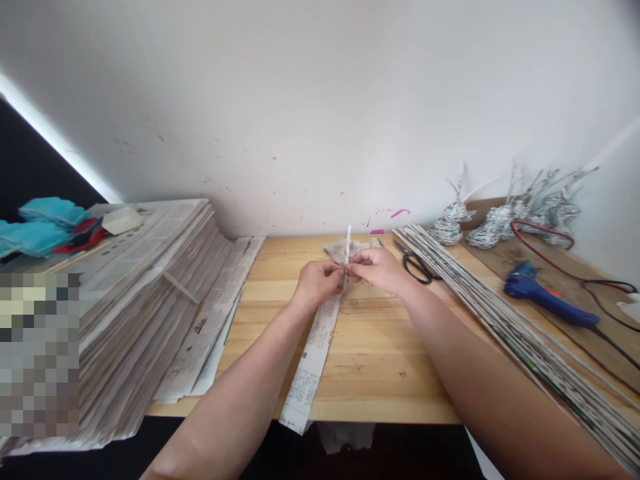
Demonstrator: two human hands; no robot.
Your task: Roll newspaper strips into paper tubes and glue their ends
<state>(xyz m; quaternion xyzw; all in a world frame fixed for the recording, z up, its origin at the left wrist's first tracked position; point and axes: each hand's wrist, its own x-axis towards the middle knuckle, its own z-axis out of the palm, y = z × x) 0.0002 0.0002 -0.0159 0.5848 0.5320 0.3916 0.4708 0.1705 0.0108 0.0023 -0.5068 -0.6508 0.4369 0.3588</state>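
Both of my hands meet over the middle of the wooden table, pinching a newspaper strip (pixel 313 360). My left hand (pixel 320 281) has its thumb and fingertips closed on the strip from the left. From the right, my right hand (pixel 376 268) pinches it at nearly the same spot. Above the fingers the paper is a thin rolled tube pointing at the wall; below them it lies flat, its near end hanging over the table's front edge. A crumpled greyish cloth (pixel 336 251) lies just behind the hands.
Left stands a tall newspaper stack (pixel 165 267) with blue masks (pixel 53 212) on top. To the right are black-handled scissors (pixel 419 269), a bundle of rolled paper sticks (pixel 480 313), a blue glue gun (pixel 550 297) with its cord, and several woven paper figures (pixel 447 225) by the wall.
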